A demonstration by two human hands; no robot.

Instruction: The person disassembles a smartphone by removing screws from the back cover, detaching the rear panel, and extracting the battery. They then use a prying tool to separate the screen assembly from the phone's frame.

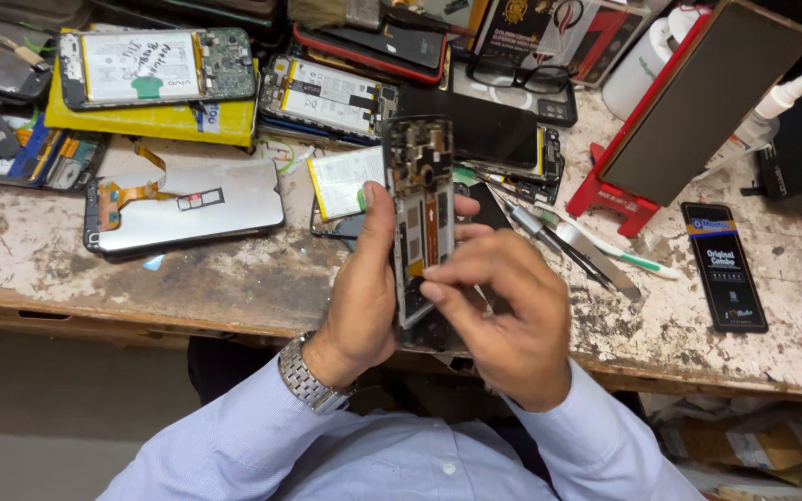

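At centre of view: an opened phone frame (pixel 422 223) stands upright between both hands, above the edge of the worn workbench (pixel 67 269).
Left hand (pixel 364 297): closed around the frame's left edge, thumb along the side, so the bare inside faces the person.
Right hand (pixel 503 311): fingertips pinched together on the lower inside of the frame; whether they grip a small part, I cannot tell.
At 9 o'clock: a phone back panel (pixel 187 209) lies flat with an orange flex cable.
At 3 o'clock: tweezers (pixel 559 243) and a toothbrush (pixel 624 252).
At 2 o'clock: a red stand (pixel 619 197) props a dark panel; a white bottle (pixel 638 70) stands behind it, contents hidden.
At 11 o'clock: an opened phone with a white battery (pixel 155 65) on a yellow pad.
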